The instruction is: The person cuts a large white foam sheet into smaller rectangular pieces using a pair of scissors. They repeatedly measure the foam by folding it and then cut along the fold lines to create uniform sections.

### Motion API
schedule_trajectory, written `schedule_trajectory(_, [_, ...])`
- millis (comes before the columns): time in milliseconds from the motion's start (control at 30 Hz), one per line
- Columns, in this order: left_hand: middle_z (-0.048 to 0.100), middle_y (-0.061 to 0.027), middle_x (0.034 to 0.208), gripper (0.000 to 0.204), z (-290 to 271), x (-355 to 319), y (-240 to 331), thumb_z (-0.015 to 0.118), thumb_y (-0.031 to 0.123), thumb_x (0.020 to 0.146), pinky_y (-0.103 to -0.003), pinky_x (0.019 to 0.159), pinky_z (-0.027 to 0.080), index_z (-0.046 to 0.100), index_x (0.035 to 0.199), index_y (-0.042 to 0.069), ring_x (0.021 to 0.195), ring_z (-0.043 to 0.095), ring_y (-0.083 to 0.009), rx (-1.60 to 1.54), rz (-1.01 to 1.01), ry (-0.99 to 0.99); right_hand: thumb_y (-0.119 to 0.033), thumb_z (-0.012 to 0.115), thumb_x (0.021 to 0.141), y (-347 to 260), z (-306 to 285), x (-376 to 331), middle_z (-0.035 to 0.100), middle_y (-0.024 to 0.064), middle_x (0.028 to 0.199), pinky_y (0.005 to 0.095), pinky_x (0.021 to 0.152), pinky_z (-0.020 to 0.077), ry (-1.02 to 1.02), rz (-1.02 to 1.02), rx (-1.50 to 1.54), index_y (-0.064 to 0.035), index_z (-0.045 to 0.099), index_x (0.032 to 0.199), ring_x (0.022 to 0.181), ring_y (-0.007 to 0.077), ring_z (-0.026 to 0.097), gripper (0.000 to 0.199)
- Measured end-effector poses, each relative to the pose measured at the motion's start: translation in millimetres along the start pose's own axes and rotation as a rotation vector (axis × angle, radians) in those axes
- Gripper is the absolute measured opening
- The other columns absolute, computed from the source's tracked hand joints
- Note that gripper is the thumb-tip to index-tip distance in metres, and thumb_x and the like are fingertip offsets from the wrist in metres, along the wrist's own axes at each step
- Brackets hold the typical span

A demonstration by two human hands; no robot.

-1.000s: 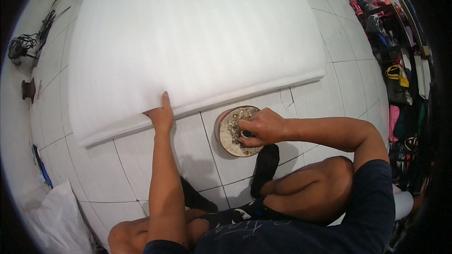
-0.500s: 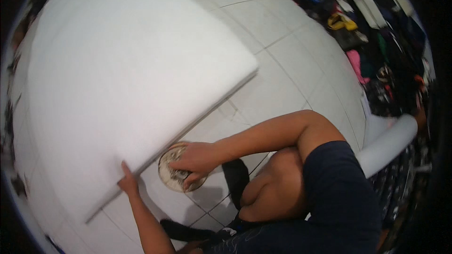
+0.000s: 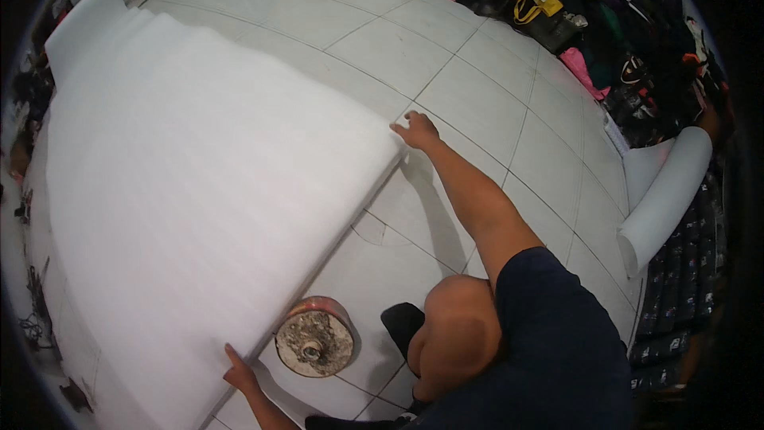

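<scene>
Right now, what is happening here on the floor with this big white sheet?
A person sits on the tiled floor with a large white foam sheet spread in front. The right hand reaches out to the sheet's far corner, and the left hand touches its near edge. A round, worn weight stands on the floor beside that edge, with neither hand on it. A foam roll lies off to the right.

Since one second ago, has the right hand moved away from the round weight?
Yes. The right hand left the round weight and now touches the foam sheet at its far corner.

No packages, labels, signs or screens can be made out.
</scene>
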State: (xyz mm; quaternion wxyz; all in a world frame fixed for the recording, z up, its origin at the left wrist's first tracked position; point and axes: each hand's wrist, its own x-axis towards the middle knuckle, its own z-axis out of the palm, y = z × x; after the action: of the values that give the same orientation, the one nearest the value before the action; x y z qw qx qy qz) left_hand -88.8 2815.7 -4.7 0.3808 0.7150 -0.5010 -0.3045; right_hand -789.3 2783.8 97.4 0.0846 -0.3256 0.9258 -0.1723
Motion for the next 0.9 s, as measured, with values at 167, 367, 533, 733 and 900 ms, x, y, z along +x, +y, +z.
schedule_trajectory(167, [0.069, -0.0197, 0.112, 0.052, 1, 7, -28, 0.071, 0.034, 0.092, -0.039, 0.090, 0.050, 0.064, 0.111, -0.014, 0.097, 0.065, -0.0272, 0.013, 0.058, 0.096, -0.065, 0.074, 0.074, -6, 33, 17, 0.055, 0.0227, 0.135, 0.0421, 0.105, 0.0442, -0.226, -0.008, 0.132, 0.0013, 0.050, 0.137, 0.125, 0.0336, 0.054, 0.095])
schedule_trajectory(367, [0.070, -0.0184, 0.107, 0.055, -14, -8, 32, 0.076, 0.038, 0.086, -0.039, 0.086, 0.052, 0.068, 0.104, -0.014, 0.089, 0.066, -0.0246, 0.102, -0.405, 0.196, -0.074, 0.067, 0.075, -17, 67, 33, 0.037, 0.0253, 0.152, 0.0426, 0.116, 0.0307, -0.337, -0.059, 0.000, 0.0060, 0.039, 0.145, 0.141, 0.0365, 0.036, 0.110])
schedule_trajectory(533, [0.045, -0.0189, 0.142, 0.084, -55, -4, 23, 0.072, 0.038, 0.087, -0.044, 0.102, 0.043, 0.031, 0.143, -0.009, 0.122, 0.049, -0.0317, -0.441, -0.266, 0.773, -0.065, 0.071, 0.078, -3, 66, 47, 0.047, 0.0271, 0.144, 0.0442, 0.109, 0.0404, -0.290, -0.063, -0.123, 0.0107, 0.041, 0.142, 0.132, 0.0362, 0.048, 0.104])
schedule_trajectory(733, [0.030, -0.0193, 0.155, 0.089, -100, -3, 29, 0.076, 0.039, 0.085, -0.047, 0.117, 0.025, 0.028, 0.151, 0.002, 0.141, 0.032, -0.0349, 0.421, 0.134, 0.547, -0.059, 0.076, 0.077, -26, 47, 41, 0.057, 0.0303, 0.131, 0.0438, 0.104, 0.0447, -0.407, -0.061, 0.093, 0.0140, 0.049, 0.134, 0.122, 0.0384, 0.057, 0.097])
schedule_trajectory(900, [0.014, -0.0219, 0.162, 0.087, -9, -8, 123, 0.070, 0.044, 0.086, -0.060, 0.119, 0.010, 0.028, 0.155, 0.011, 0.149, 0.014, -0.0405, 0.943, 0.505, -0.557, -0.058, 0.077, 0.076, -20, 36, 40, 0.056, 0.0306, 0.131, 0.0450, 0.102, 0.0458, -0.381, -0.078, 0.032, 0.0145, 0.050, 0.133, 0.120, 0.0380, 0.058, 0.096])
